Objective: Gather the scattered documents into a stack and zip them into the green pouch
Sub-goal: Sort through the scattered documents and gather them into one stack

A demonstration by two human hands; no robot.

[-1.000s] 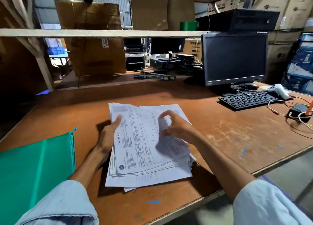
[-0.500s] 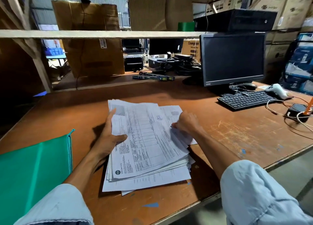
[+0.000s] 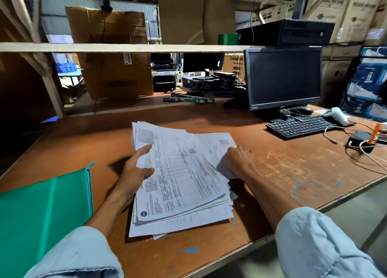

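green pouch (image 3: 41,215): cut, left edge | right hand (image 3: 238,160): fingers lost among documents (image 3: 184,177)

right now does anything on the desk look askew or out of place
Yes: the paper stack is askew. Its sheets are fanned, with corners sticking out by the right hand and along the near edge, while the left hand grips the left side. The green pouch lies apart at the left.

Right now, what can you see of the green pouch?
The green pouch lies flat on the wooden desk, left of the paper stack and apart from it. Smooth, faintly glossy material with one lengthwise crease; a teal zipper runs along its right edge. Its left part is out of frame; whether it is zipped is unclear.
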